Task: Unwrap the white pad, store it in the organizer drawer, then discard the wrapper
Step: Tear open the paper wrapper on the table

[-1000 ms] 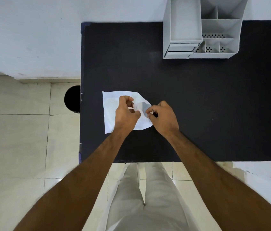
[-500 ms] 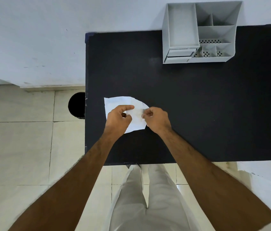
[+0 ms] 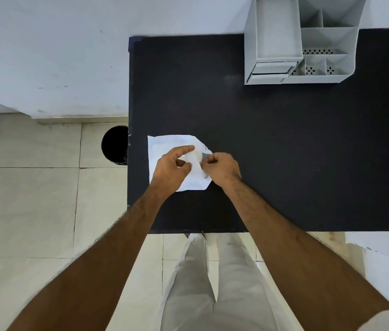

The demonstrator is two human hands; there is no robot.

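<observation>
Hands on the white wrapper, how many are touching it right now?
2. The left hand rests over the middle of the white wrapper on the black table; the right hand pinches its right edge. Fingertip contact underneath is hidden.

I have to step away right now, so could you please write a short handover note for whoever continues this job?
Left hand: fingers pinching the white wrapper near its middle.
Right hand: fingers pinching the wrapper's right part.
The wrapper lies on the black table near its left edge. The pad itself cannot be told apart from it.
The grey organizer stands at the table's far right; its drawer looks nearly shut.
A black bin stands on the floor left of the table.
Done: unwrapping under way.
Left: free pad, store it in drawer, discard wrapper.
</observation>
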